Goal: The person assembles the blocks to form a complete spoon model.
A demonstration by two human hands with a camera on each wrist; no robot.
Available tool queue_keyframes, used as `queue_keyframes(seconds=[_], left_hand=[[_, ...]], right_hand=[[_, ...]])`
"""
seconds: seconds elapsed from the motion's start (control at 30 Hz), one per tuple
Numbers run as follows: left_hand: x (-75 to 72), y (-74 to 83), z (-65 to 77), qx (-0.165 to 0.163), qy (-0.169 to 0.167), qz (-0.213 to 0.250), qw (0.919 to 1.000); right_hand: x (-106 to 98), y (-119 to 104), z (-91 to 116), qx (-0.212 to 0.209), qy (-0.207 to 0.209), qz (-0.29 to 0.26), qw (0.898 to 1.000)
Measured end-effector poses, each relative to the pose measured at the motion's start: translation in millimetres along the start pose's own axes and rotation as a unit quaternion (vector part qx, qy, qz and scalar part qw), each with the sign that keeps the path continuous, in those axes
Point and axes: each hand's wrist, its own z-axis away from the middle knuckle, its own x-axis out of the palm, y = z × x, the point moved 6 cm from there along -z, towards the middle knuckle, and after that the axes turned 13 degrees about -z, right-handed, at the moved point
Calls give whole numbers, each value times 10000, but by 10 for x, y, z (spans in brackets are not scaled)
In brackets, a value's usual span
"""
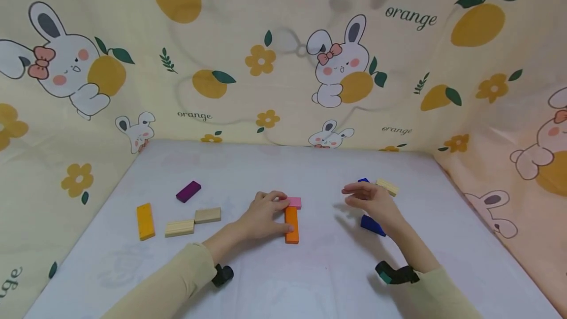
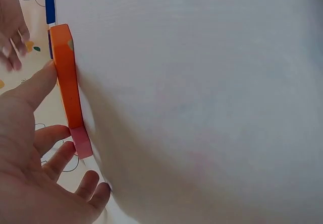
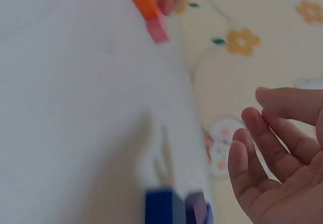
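An orange block (image 1: 291,225) lies on the table with a small pink block (image 1: 295,203) against its far end. My left hand (image 1: 265,216) is at their left side: its thumb touches the orange block, and its index and middle fingertips are at the pink one, thumb and fingers spread apart. My right hand (image 1: 374,203) is raised over the table's right side, fingers loosely bent and nothing in them. Below it lies a blue block (image 1: 373,225); beyond it a second blue block (image 1: 363,180) is mostly hidden by the hand, beside a plain wooden block (image 1: 388,187).
On the left of the white table (image 1: 301,284) lie a yellow block (image 1: 145,221), a purple block (image 1: 188,191) and two plain wooden blocks, one ridged (image 1: 179,228) and one smooth (image 1: 207,215). A printed cloth (image 1: 283,23) with rabbits and oranges stands behind and at both sides.
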Motion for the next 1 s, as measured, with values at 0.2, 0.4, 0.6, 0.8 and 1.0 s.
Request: queue_keyframes(seconds=[0.2, 0.4, 0.6, 0.8, 1.0], left_hand=[[-8, 11, 8, 26, 45, 63, 10000], [-5, 15, 5, 10, 16, 74, 10000], [-12, 16, 8, 3, 29, 115, 9999], [-22, 22, 12, 15, 41, 131, 9999], [-15, 19, 12, -10, 35, 156, 9999]], right_hand=[[-358, 28, 277, 26, 420, 311, 9986], [-520, 92, 441, 12, 614, 541, 9966], [-612, 220, 492, 139, 737, 697, 9947], [-700, 311, 503, 150, 688, 407, 9967], [-783, 395, 477, -1, 263, 399, 9989]])
